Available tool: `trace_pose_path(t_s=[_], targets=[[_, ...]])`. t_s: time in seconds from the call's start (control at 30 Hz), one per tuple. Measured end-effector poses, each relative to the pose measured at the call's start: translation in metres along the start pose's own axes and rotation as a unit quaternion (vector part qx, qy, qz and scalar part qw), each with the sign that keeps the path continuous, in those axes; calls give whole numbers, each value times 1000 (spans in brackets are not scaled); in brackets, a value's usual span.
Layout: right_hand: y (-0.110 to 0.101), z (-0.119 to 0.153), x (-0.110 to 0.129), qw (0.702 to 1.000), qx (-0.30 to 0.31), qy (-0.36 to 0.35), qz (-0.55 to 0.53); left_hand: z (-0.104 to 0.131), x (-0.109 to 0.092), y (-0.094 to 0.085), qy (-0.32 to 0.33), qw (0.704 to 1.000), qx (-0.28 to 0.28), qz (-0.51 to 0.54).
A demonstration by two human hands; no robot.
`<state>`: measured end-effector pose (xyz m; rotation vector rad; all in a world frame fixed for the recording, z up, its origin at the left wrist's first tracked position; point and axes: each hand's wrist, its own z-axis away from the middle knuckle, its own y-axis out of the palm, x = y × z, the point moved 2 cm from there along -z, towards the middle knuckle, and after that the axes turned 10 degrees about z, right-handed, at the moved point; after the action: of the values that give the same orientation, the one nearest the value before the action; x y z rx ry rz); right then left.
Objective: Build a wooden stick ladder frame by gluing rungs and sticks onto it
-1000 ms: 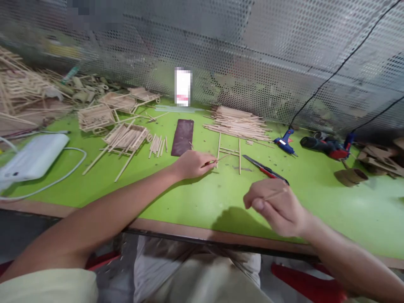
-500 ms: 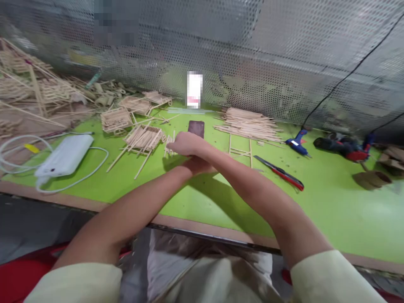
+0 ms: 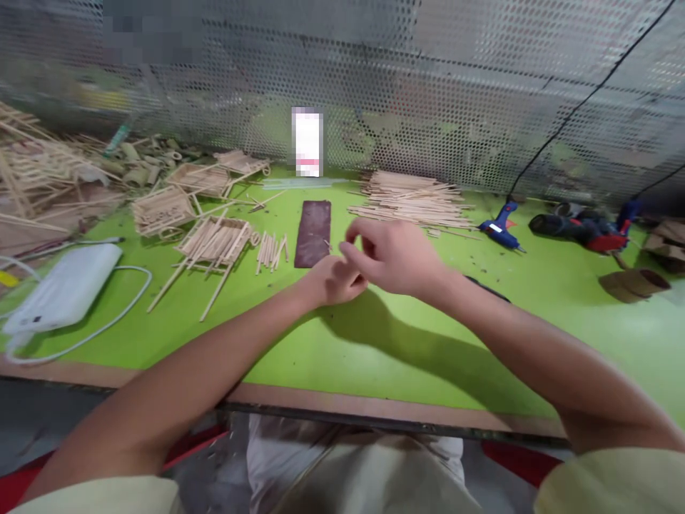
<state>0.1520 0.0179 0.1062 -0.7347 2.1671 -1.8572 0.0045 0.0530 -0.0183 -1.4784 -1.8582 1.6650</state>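
My left hand [image 3: 332, 280] rests on the green table [image 3: 374, 343] with its fingers curled; my right hand covers its fingertips, so what they hold is hidden. My right hand [image 3: 396, 255] lies just over it, thumb and forefinger pinched near a short thin stick tip [image 3: 327, 244]. A dark brown rectangular sheet [image 3: 313, 223] lies just beyond the hands. A bunch of short sticks [image 3: 270, 250] lies to its left. A pile of long sticks [image 3: 409, 200] is behind my right hand.
Small stick carts [image 3: 214, 239] and stick scraps fill the back left. A white power bank [image 3: 64, 285] with a cable lies at far left. A blue glue gun [image 3: 500, 230], a red-black tool [image 3: 575, 232] and cardboard rolls [image 3: 634, 283] lie at right. Perforated metal mesh [image 3: 428, 93] walls the back.
My right hand reached across to the short sticks, then came back and now sits over my left hand. The small stick frame and most of the knife are now hidden by my right arm.
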Motion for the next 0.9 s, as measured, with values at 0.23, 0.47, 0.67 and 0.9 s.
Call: trace_pose_path(t_s=[0.23, 0.47, 0.67, 0.9], targets=[[7, 107, -128, 991, -105, 81, 5, 4, -1, -12, -21, 993, 44, 108], [42, 124, -133, 999, -28, 38, 20, 4, -32, 1, 125, 987, 37, 92], [43, 124, -104, 992, 22, -119, -32, 5, -58, 2, 234, 972, -2, -8], [58, 123, -99, 989, 30, -142, -34, 5, -45, -7, 235, 971, -38, 14]])
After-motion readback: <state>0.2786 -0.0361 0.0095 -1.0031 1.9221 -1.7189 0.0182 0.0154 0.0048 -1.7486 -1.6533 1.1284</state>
